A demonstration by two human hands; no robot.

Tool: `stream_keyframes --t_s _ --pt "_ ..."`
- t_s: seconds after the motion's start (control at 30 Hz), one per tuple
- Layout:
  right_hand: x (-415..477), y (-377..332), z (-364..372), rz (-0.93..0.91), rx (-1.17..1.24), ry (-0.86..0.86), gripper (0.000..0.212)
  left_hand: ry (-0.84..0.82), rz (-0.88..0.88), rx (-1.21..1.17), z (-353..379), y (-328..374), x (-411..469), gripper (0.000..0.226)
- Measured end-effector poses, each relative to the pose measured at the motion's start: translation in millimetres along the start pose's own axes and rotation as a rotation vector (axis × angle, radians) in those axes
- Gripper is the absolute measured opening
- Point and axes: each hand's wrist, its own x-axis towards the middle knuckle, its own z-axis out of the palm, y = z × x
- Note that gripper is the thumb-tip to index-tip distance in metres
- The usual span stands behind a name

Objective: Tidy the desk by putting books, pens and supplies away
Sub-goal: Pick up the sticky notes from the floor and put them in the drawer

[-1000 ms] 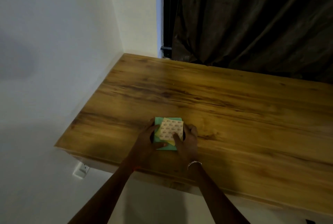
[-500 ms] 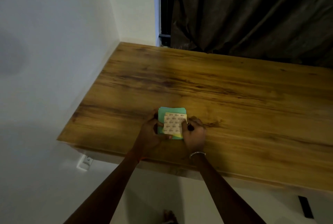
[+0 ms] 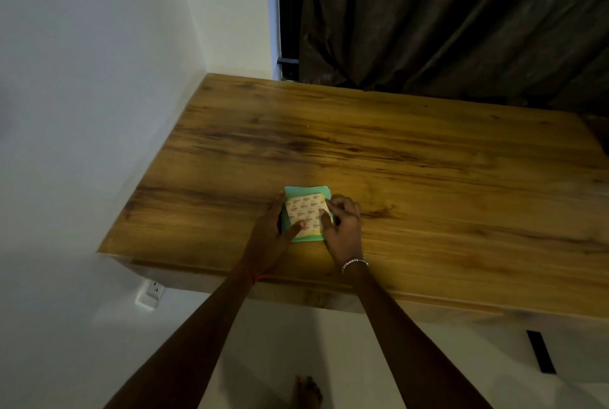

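The white wall (image 3: 82, 112) fills the left side and meets a second wall in the corner. A big dark curtain (image 3: 461, 13) hangs at the back on the right. In front of them stands a wide wooden desk (image 3: 395, 161) with brown streaks in its top. Its left end is pushed up against the wall. Under the desk the floor (image 3: 263, 342) is pale. A white wall socket (image 3: 150, 293) sits low on the wall, and a flat black thing (image 3: 540, 356) lies on the floor at the right. A bare foot (image 3: 308, 390) shows at the bottom.

A small stack of paper pads (image 3: 304, 214) lies on the desk near the front edge. It is green below, with a yellow edge and a pale printed sheet on top. The left hand (image 3: 272, 237) holds its left side, with the thumb pressed on the top sheet. The right hand (image 3: 344, 227), with a shiny bracelet (image 3: 354, 263) at the wrist, has its fingers curled and holds the right side.

A second ago the top sheet sat crooked on the green pad. Now it sits straighter. The stack is in the same part of the desk, with both hands on it as before.
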Motion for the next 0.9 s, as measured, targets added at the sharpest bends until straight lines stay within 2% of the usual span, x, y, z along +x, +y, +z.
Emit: stream_keyframes --t_s 0.23,0.4,0.67,0.83,0.9 --pt "1.1 -2.7 0.5 0.105 -0.015 0.031 0.045 -0.017 0.001 0.037 1.3 -3.7 2.0 0.071" --pt "1.1 -5.5 2.2 0.136 -0.013 0.033 0.038 -0.017 -0.031 -0.05 -0.7 -2.0 3.8 0.07" --pt "-8.3 -6.6 2.6 0.143 0.036 0.061 0.036 -0.144 -0.071 0.008 -0.7 5.8 8.5 0.065" --pt "-22.1 -12.8 1.9 0.154 0.028 0.135 0.044 -0.055 -0.013 -0.02 -0.3 -0.3 -5.3 0.062" --pt "-31.4 -12.8 2.7 0.142 0.027 0.139 0.045 -0.011 0.061 0.13 4.0 -4.2 -18.1 0.06"
